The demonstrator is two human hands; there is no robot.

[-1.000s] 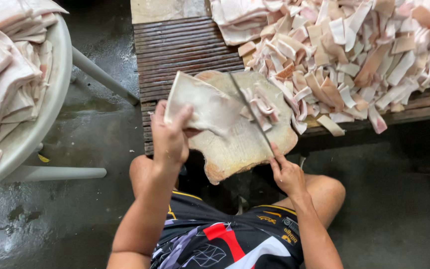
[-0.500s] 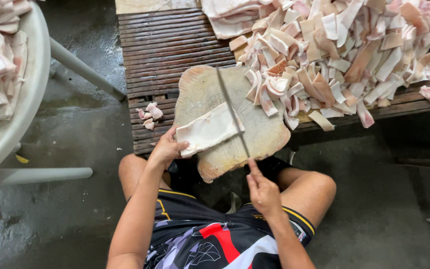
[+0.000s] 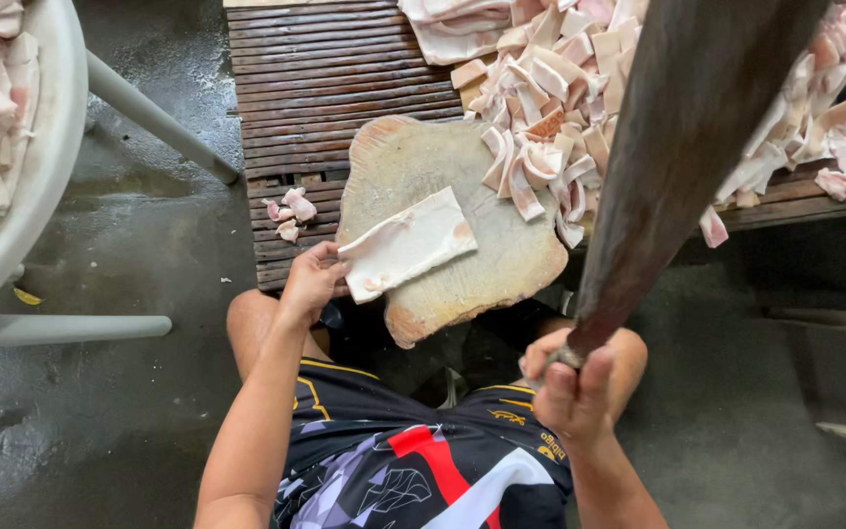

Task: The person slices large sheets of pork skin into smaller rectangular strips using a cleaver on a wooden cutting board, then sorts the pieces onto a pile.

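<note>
- Head view looks straight down on a flat pale slab of pork skin (image 3: 406, 244), which lies on the near-left part of a worn wooden chopping board (image 3: 482, 284), tilted a little with its long side running up to the right.
- The left hand (image 3: 310, 282) rests at the lower left end of the slab; the fingers are together and curled, pressing on the edge of the slab, and the forearm comes up from the lower left, almost straight.
- The right hand (image 3: 572, 390) is raised close to the camera, above the right knee; its fingers are clamped tightly around the handle of a long dark cleaver blade (image 3: 687, 147).
- This blade stands up steeply toward the upper right and hides part of the scene behind it; it is well apart from the slab.
- Behind the board, a big heap of cut skin pieces (image 3: 560, 108) covers a low slatted wooden platform (image 3: 325, 78), and some pieces touch the far edge of the board.
- A few small scraps (image 3: 288, 213) lie on the slats just left of the board.
- At far left, a pale round tub (image 3: 26, 186) holds more pale slabs, above a wet concrete floor (image 3: 129, 294).
</note>
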